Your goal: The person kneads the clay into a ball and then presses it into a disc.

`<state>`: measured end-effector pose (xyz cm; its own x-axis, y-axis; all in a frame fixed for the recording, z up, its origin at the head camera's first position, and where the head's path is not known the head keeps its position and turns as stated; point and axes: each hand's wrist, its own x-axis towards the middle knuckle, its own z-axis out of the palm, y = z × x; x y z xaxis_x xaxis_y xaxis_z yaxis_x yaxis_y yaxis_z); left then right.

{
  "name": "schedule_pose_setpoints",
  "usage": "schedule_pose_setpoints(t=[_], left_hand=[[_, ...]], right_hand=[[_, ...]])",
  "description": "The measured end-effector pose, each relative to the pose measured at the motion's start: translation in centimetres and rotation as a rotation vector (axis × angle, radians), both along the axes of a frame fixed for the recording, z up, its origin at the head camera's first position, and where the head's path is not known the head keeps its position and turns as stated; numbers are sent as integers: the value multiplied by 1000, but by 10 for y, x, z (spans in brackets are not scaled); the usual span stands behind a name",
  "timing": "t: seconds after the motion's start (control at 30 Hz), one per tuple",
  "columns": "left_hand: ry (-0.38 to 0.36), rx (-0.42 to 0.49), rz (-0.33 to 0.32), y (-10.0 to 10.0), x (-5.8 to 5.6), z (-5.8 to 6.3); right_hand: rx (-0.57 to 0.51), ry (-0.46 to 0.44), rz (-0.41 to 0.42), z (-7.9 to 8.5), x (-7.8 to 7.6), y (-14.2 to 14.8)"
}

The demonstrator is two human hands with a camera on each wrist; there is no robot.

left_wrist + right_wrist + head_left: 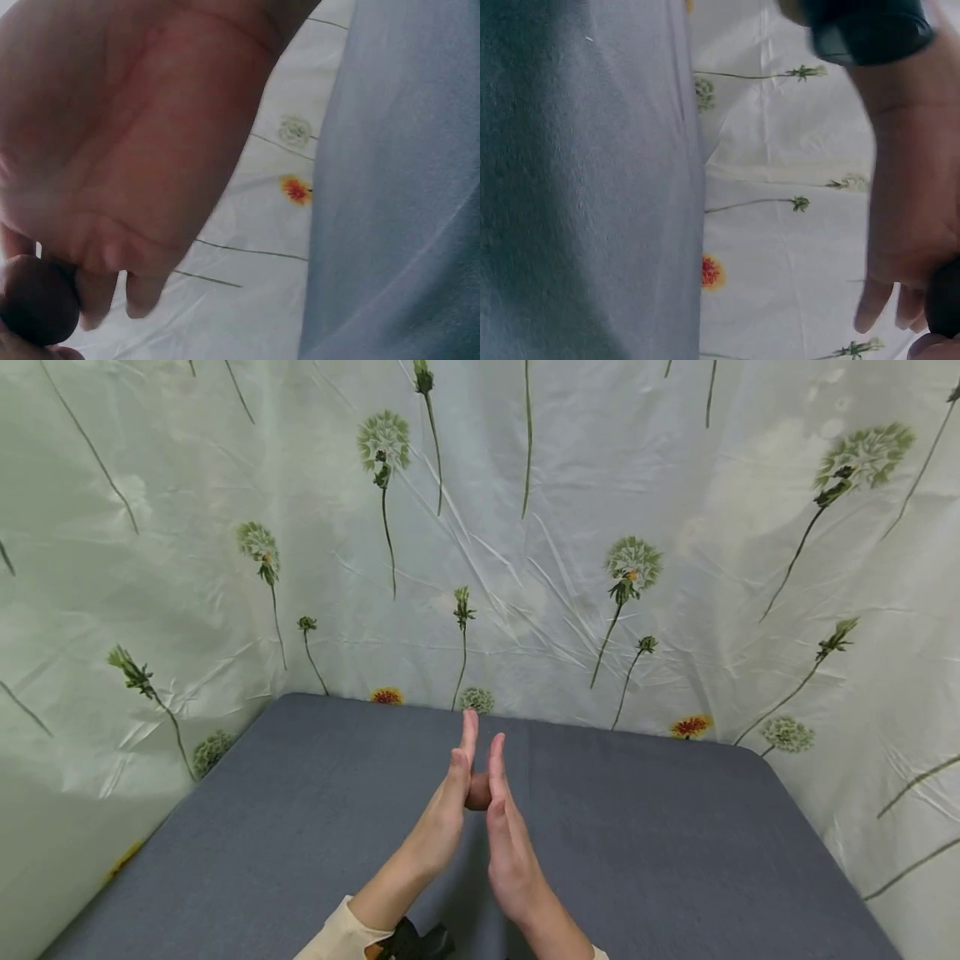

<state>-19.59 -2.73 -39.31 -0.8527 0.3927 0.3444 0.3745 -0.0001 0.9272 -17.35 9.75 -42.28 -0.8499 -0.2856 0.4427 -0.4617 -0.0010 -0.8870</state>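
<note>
A small, smooth brown ball [478,792] sits between the two hands, above the grey table. The left hand [442,818] stands on edge with its fingers straight, touching the ball's left side. Facing it, the right hand [513,852] is also straight-fingered and upright on edge, against the ball's right side. The palms stand apart lower down, with a gap between them. In the left wrist view the dark ball [41,304] shows beside a palm and fingers. Only part of the ball [946,300] appears at the right wrist view's edge.
A grey cloth-covered table [637,835] spreads under the hands. Behind it and at both sides hangs a pale curtain [525,577] printed with dandelions and orange flowers. A black wrist-worn device [416,941] sits by the left sleeve [345,935].
</note>
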Motion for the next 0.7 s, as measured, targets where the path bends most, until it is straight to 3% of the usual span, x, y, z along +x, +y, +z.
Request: schedule_pose_setpoints(t=[0.2,0.4,0.47,0.7], left_hand=[[-86,-5,-69,6,-2,-8],[-134,-71,-157,23,11,-10],[-147,-81,-178,27,17,-10],[-127,-95,-199,32,31,-7]], right_hand=[[25,104,-64,6,0,6],[20,188,-131,14,-7,24],[18,185,-140,16,-11,30],[-48,30,-100,13,-23,46]])
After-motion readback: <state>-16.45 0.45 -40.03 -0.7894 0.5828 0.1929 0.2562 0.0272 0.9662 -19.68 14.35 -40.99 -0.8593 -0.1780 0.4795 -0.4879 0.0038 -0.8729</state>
